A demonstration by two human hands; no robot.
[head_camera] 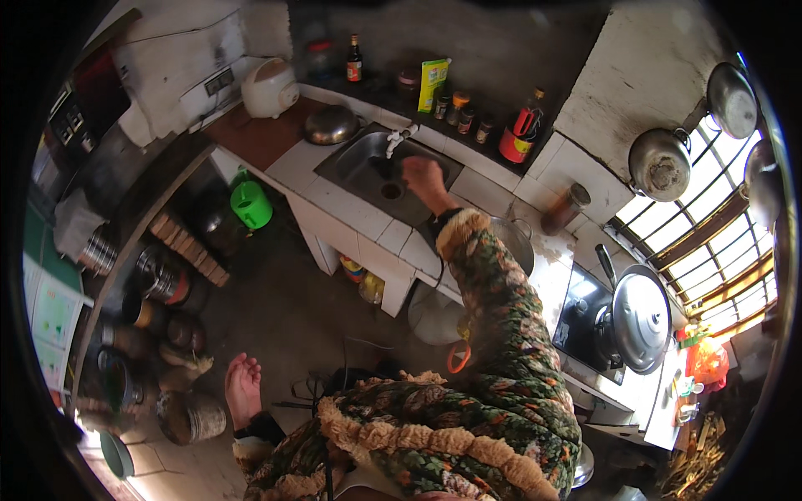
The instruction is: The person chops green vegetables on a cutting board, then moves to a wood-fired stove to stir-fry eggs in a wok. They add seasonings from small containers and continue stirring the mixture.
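Observation:
My right hand [424,178] is stretched over the stainless steel sink [358,168], near its drain. Its fingers are curled and blurred, so I cannot tell whether they hold anything. Just beyond the fingers, a white tap [398,139] rises at the back rim. A dark thing [381,168] shows in the basin below the tap, too unclear to name. My left hand [243,382] hangs low at my side over the floor, palm up and bare, with the fingers loosely spread.
A metal basin [332,125] and a rice cooker [270,87] stand left of the sink. Seasoning jars [465,120] and an oil bottle [521,133] line the back ledge. Rightward, a lidded wok [642,318] sits on the cooktop [579,307]. A green watering can [251,203] is at floor level.

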